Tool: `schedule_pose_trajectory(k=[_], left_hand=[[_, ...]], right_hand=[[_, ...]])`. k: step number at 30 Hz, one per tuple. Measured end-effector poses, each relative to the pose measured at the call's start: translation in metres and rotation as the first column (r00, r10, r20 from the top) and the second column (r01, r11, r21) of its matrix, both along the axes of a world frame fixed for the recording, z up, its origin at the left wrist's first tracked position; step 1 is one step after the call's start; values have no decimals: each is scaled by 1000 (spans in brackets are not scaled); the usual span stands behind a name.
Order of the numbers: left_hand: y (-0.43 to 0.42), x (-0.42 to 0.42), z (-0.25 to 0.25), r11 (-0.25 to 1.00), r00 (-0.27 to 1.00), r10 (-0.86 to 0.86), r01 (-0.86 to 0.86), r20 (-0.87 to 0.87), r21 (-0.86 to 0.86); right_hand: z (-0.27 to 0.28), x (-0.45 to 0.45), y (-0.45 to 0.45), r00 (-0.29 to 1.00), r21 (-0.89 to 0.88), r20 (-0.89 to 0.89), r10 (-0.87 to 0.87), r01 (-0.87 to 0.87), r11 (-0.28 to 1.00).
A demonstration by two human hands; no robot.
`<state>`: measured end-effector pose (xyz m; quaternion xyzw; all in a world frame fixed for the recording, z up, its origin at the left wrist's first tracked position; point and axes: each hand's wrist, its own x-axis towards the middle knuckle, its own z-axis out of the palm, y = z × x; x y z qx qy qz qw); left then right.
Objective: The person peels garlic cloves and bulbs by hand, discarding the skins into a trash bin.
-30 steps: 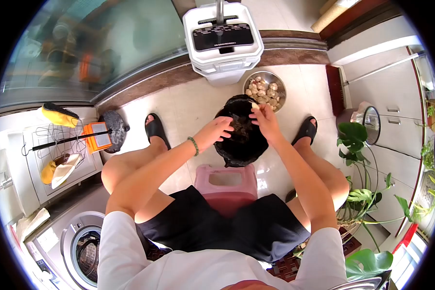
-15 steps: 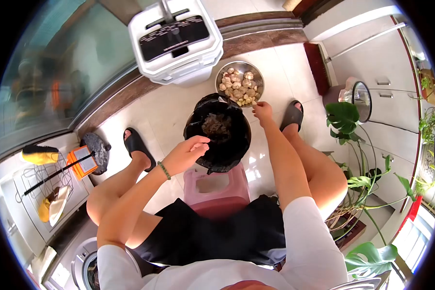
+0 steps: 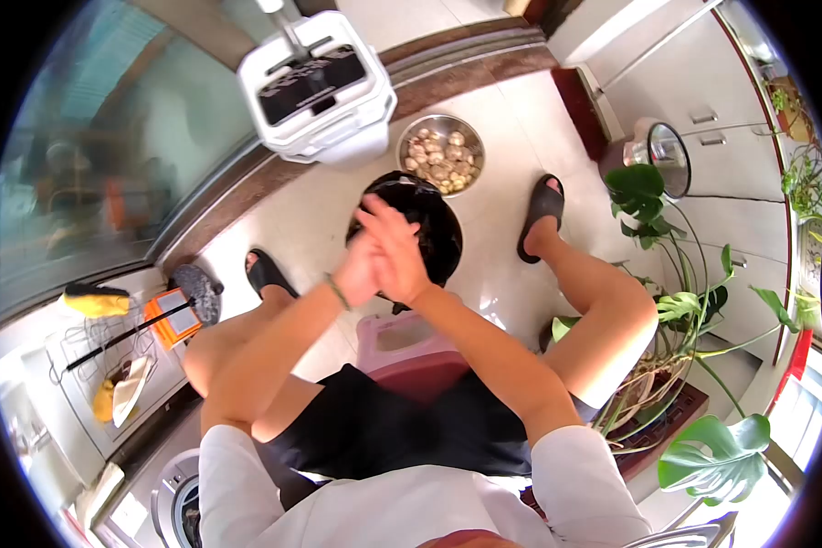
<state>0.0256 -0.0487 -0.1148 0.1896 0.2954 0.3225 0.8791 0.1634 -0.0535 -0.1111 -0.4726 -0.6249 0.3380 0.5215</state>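
My left hand [image 3: 360, 268], with a green beaded bracelet [image 3: 337, 290] at the wrist, is pressed against my right hand [image 3: 395, 245]. The two meet palm to palm above a bin lined with a black bag [image 3: 441, 239]. On my right hand the fingers are stretched out, and they cover part of the left. The left fingers look extended too, though partly hidden and blurred. I see nothing held in either hand. Just beyond the bin, a metal bowl [image 3: 478, 146] holds garlic bulbs and loose cloves [image 3: 443, 157].
A pink plastic stool [image 3: 402, 357] stands between my legs, behind the bin. At the upper left is a white mop bucket [image 3: 338, 110]. Monstera leaves [image 3: 717, 457] and stems spread on the right, and a wire rack [image 3: 110, 342] is at the left.
Both hands have come together over the bin. My right hand has left the bowl's edge and moved leftward and nearer to me. The view has shifted slightly.
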Motion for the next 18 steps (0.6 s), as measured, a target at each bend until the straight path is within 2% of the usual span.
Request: schedule_pose_trajectory(k=[1,2,3,4,5,6,7,8,9,10,11,12,13,14,15,16,17,18], left_hand=[[-9,16,9,992,986,109,-116,-129,-47],[-17,20,15,994,966,96,-80,-241,77],[-24,22,19,982,932,90,-25,-352,185],[-29,33,39,831,899,166,93,-404,548],[-33,37,62,548,870,254,231,-423,804],[-31,24,69,58,553,383,785,-740,617],[-27,19,61,58,547,395,787,-738,614],[-21,17,41,266,463,409,764,-787,588],[-8,13,16,454,379,411,704,-829,547],[0,1,-10,720,630,243,393,-738,572],[7,-16,-50,706,651,98,487,-752,514],[-13,-10,-34,577,763,236,389,-602,718],[-31,-1,-2,399,849,333,267,-410,877],[-43,13,38,805,948,151,46,-279,592],[-52,24,68,994,996,68,-62,-63,88],[-57,24,70,973,984,120,-89,-133,215],[-64,23,72,939,964,178,-105,-198,329],[-61,19,99,583,830,249,282,-498,762]], right_hand=[[-3,-10,-7,992,102,23,123,-125,987],[-13,-15,-10,990,-33,-100,97,-101,994],[-22,-23,-14,990,-203,-141,-22,-7,979],[-13,-19,-18,989,-201,-147,-9,-21,979],[5,-10,-19,835,-450,-539,-108,-177,875],[25,-5,-14,540,-562,-785,-304,-414,716],[41,-6,-11,191,-518,-814,-548,-666,537],[52,-16,-19,380,-634,-773,-508,-481,606],[74,-13,-25,429,-529,-842,-326,-538,657],[91,-20,-33,584,-492,-793,-175,-444,748],[103,-25,-47,727,-438,-685,-49,-357,825],[108,-25,-58,983,-179,-116,145,-165,970],[96,-20,-57,853,58,514,89,-139,989],[65,-13,-56,923,180,385,15,-91,979],[37,-8,-54,970,292,239,-40,-32,956],[30,-13,-50,988,-41,141,-66,72,997],[21,-21,-56,987,-52,145,-63,71,996],[12,-31,-65,893,-72,-449,-34,2,997]])
